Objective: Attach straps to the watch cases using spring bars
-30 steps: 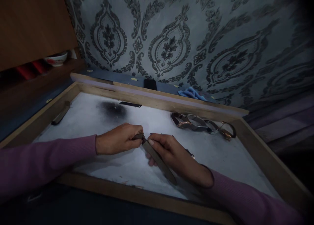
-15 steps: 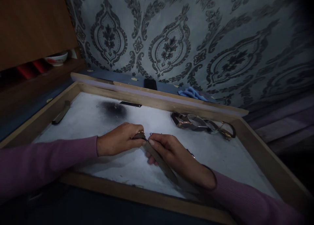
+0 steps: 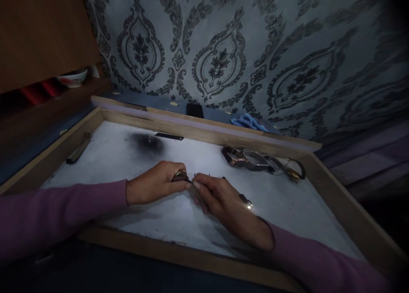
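My left hand (image 3: 159, 180) is closed, thumb and fingers pinching a small gold-and-dark metal piece (image 3: 180, 175) that looks like a watch case. My right hand (image 3: 223, 203) meets it at the fingertips, closed on a grey-brown strap (image 3: 193, 191) mostly hidden behind the fingers. A thin dark metal bit shows between the two hands. Just past my right hand lies a short dark strap end with a shiny metal buckle (image 3: 246, 200). Looped watches (image 3: 255, 158) with dark bands and rose-gold parts lie in a row farther right.
The work lies in a shallow wooden tray (image 3: 179, 120) with a white, dark-smudged bottom. A black strip (image 3: 169, 136) is near its back wall, a strap piece (image 3: 79, 149) at left. Behind the rim are a black phone-like object (image 3: 194, 111) and a blue cloth (image 3: 249, 122).
The long strap that stuck out below my right hand is now turned out of sight behind it. My right hand has shifted slightly left; my left hand is nearly still.
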Tool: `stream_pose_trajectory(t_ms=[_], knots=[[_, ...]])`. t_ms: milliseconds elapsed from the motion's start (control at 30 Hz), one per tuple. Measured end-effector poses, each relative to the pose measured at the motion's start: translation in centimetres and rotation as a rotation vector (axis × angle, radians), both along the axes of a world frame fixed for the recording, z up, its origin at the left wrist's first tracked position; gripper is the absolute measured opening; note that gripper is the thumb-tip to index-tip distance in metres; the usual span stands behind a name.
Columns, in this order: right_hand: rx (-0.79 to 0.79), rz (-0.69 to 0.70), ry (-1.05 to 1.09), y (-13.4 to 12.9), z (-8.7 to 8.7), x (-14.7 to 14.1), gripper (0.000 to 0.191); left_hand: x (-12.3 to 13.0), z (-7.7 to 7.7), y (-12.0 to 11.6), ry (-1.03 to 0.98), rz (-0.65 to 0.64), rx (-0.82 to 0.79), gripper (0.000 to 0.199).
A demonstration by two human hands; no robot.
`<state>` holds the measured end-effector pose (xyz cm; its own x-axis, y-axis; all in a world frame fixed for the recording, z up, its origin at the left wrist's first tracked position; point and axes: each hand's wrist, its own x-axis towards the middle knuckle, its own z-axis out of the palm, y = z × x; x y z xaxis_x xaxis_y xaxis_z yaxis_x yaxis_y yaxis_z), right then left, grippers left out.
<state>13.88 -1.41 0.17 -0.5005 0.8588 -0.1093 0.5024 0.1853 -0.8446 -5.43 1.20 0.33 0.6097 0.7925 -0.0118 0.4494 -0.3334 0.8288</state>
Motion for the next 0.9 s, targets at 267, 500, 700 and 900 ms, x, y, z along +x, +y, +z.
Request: stream_pose_trajectory(t_ms=[267, 500, 700, 900], knots=[[0.053, 0.029, -0.033, 0.36, -0.19, 0.23, 0.029, -0.61, 0.55, 0.28, 0.029, -0.129, 0.024, 0.027], [0.022, 0.067, 0.035, 0.35, -0.08, 0.03, 0.032, -0.42, 0.03, 0.06, -0.038, -0.044, -0.01, 0.03], [0.043, 0.099, 0.013, 0.24, 0.44, -0.08, 0.033, -0.4, -0.13, -0.01, -0.049, -0.024, -0.008, 0.034], [0.108, 0.109, -0.023, 0.28, 0.29, -0.01, 0.031, -0.4, -0.21, 0.01, -0.053, -0.019, -0.015, 0.033]])
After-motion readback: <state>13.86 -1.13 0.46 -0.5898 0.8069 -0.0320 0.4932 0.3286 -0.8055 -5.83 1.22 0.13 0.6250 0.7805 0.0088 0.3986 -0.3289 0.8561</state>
